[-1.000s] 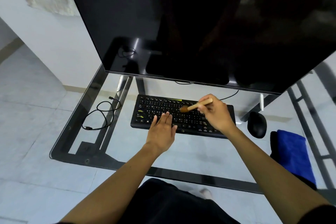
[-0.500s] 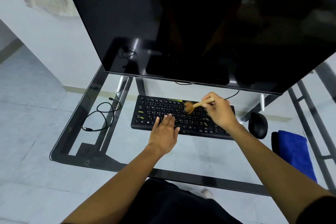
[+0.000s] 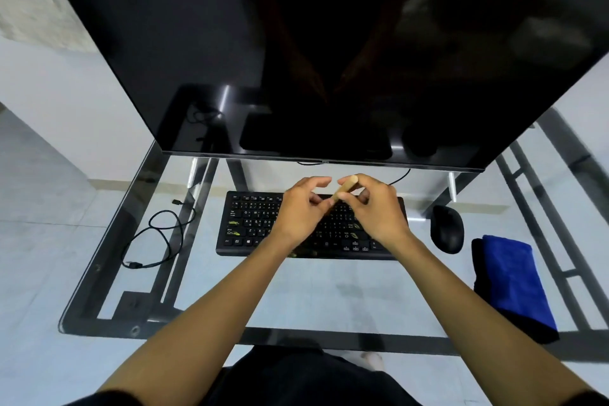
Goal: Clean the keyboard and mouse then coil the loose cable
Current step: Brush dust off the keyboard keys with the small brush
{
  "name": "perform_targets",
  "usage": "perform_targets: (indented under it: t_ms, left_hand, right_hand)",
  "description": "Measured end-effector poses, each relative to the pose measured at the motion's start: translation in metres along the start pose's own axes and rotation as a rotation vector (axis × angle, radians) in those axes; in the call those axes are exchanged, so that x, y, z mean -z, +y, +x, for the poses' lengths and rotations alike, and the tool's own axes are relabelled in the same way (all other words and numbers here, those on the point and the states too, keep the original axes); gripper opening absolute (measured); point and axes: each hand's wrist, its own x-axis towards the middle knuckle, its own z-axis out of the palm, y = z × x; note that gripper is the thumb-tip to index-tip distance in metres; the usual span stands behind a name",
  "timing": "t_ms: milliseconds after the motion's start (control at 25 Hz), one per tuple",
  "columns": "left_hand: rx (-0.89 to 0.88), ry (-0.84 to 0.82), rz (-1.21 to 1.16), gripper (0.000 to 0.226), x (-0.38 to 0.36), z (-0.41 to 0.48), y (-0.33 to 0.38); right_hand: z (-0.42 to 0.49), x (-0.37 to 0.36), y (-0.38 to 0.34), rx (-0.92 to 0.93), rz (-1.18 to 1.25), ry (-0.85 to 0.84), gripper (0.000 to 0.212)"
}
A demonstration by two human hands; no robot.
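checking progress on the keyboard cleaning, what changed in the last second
The left hand lifted off the keyboard and came up to the brush, hiding its bristle end; whether it grips it is unclear. The right hand raised the brush off the keys, still gripping the handle. The keyboard, mouse, cable and blue cloth stayed put.

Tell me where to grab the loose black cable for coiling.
Pinch the loose black cable at its near plug end, coming from above on the left: that end lies free on the glass desk, clear of the loops.
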Motion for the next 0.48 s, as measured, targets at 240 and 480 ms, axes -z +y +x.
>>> perform_targets:
  t_ms: [240,480]
  left_hand:
    - [-0.026,-0.075,0.041,0.008,-0.005,0.007,0.001]
    - [0.035,-0.060,-0.086,0.007,0.000,0.015,-0.011]
  right_hand:
    - [0.008,0.004,-0.001,0.002,0.045,0.052,0.014]
    - [0.006,0.011,0.038,-0.111,-0.179,-0.092,0.039]
